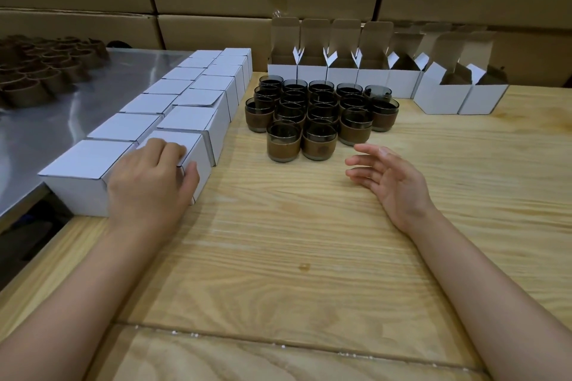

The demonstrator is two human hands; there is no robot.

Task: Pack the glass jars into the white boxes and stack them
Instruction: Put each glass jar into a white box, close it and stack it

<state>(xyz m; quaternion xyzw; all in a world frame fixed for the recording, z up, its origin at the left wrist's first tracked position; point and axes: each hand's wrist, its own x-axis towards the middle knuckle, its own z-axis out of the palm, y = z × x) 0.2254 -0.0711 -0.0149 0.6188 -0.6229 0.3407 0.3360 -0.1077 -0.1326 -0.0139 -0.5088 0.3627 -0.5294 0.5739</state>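
Head view: left hand [148, 178] grips end box [176, 137]; right hand [394, 181] hovers spread above table [278, 244].

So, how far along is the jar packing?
Done: two rows of closed white cardboard boxes at left, unstacked. In hand: the left hand grips the nearest closed box; the right hand hovers empty. Left: the cluster of dark glass jars with brown sleeves and the open white boxes behind them.
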